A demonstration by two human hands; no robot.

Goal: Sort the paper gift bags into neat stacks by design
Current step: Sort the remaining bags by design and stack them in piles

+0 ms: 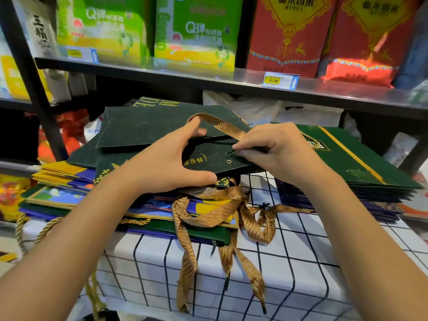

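Note:
A dark green glitter gift bag lies flat on top of a mixed pile of green, blue and yellow bags. My left hand grips its near edge, thumb below and fingers over the top by a gold ribbon handle. My right hand pinches the thin black tip of a ribbon close to the bag's eyelet. Another dark green bag with gold letters lies just behind. To the right sits a stack of green bags with a gold stripe.
Loose gold ribbons hang over the front of the white checked tablecloth. A black shelf runs overhead with green boxes, red boxes and a price tag. A black upright post stands at the left.

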